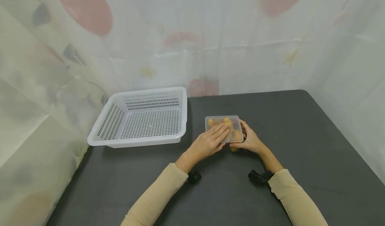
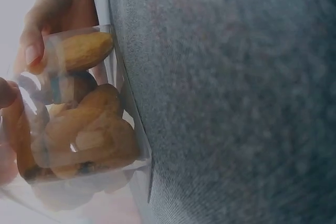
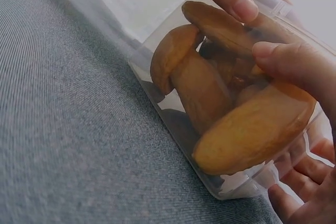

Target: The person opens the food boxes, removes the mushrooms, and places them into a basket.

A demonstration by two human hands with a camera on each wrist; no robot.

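Note:
A clear plastic box (image 1: 207, 121) sits on the dark table, right of its middle. Through its walls show several yellow-brown pieces, among them a mushroom-shaped one (image 3: 202, 95) and an oblong yellow one (image 3: 252, 132). My left hand (image 1: 209, 141) lies across the box's top from the left, fingers straight and pressed on it, with its thumb at the near wall in the right wrist view. From the right, my right hand (image 1: 250, 141) grips the box, thumb along the near side and fingers round the right end.
A white perforated plastic basket (image 1: 144, 141) stands at the back left of the dark table (image 1: 300, 146). Patterned white sheeting (image 1: 234, 52) hangs behind the table and along both sides. Each wrist carries a black camera mount (image 1: 261, 176).

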